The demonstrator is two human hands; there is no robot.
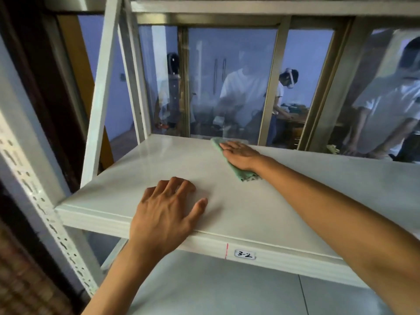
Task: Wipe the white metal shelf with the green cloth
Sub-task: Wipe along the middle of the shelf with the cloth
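The green cloth [236, 165] lies flat on the white metal shelf [284, 201], toward the back edge and a little right of the middle. Its far end pokes out past the fingertips and its near corner shows below the wrist. The right hand [241, 154] presses down on it with straight fingers held together, palm flat, the arm reaching in from the lower right across the shelf.

The left hand [166, 210] rests on the shelf near its front edge, well apart from the cloth. Its fingers are spread and slightly bent, the thumb out to the right, holding nothing; the heel of the hand sits over the front lip.

On the front lip, right of the left wrist, sits a small white label [245, 254] with "3-2" written by hand, and just left of it a thin red line [226, 251] runs down the lip. White slotted posts [45, 201] carry the shelf at the left. A lower shelf [216, 292] shows beneath.

Behind the shelf stands a window [231, 83] with metal frames. Through the glass, several people [245, 92] in white shirts stand at a desk [293, 119], blurred by the pane.
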